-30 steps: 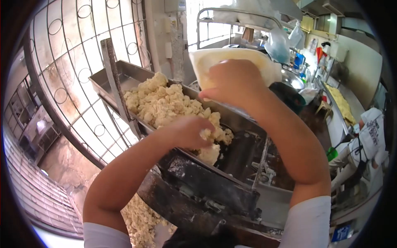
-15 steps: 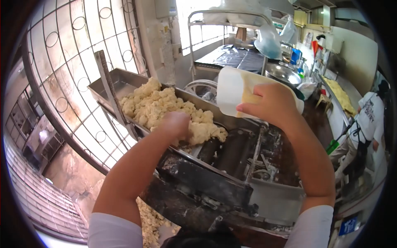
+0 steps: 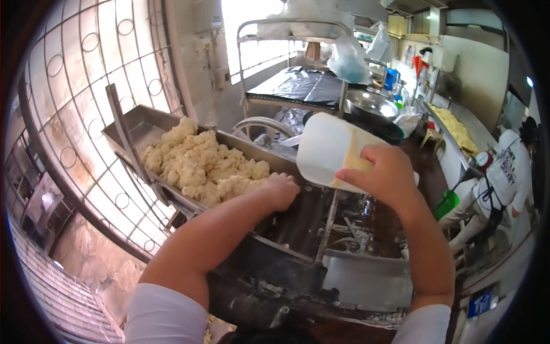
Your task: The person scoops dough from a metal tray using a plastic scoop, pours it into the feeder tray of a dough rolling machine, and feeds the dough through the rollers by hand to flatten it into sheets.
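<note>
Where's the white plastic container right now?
In the head view, the white container is just right of centre, gripped in the right hand, to the right of the dough heap in the metal trough.

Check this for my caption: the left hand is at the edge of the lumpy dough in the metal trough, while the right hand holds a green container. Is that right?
Not quite: the head view shows the right hand holding a white container, not a green one. The rest stands.
</note>
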Demonstrator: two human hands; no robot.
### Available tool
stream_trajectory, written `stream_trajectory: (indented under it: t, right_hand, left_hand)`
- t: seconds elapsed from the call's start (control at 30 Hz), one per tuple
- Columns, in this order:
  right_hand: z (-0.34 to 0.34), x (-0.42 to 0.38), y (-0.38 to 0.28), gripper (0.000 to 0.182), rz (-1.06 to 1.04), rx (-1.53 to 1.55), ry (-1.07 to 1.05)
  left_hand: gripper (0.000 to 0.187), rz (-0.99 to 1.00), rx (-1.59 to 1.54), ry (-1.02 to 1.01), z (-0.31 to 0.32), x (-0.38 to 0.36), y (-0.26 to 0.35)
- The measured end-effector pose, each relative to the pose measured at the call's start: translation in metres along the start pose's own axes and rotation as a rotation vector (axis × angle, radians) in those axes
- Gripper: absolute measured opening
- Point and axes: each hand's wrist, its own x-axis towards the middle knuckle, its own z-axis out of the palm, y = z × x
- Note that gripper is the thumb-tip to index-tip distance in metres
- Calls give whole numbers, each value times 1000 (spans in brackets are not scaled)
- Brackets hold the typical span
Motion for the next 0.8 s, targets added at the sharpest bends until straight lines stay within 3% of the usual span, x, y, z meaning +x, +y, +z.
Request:
stream_trajectory:
  t: [0.2, 0.27, 0.4, 0.53, 0.6, 0.67, 0.73, 0.8]
  right_hand:
    - [1, -43, 29, 56, 72, 23, -20]
    - [0, -48, 32, 53, 182, 172, -13]
    - [3, -52, 32, 46, 127, 308, 74]
    - [-2, -57, 32, 44, 110, 390, 106]
    - [-11, -71, 32, 44, 98, 378, 92]
    - [-21, -89, 38, 44, 133, 404, 117]
    - [-32, -106, 51, 43, 141, 380, 70]
    - [-40, -122, 61, 43, 180, 427, 84]
  left_hand:
    - [31, -90, 43, 44, 26, 24, -4]
    - [31, -83, 140, -4, 23, 19, -3]
    - [34, -170, 453, 10, 10, -13, -36]
    - [35, -289, 401, 54, 9, -16, -51]
    - [38, -266, 562, -154, 22, 2, -40]
    - [41, -241, 513, -200, 14, 0, -37]
    - [39, -251, 387, -48, 10, -11, -33]
    - [37, -230, 318, -28, 7, -12, -35]
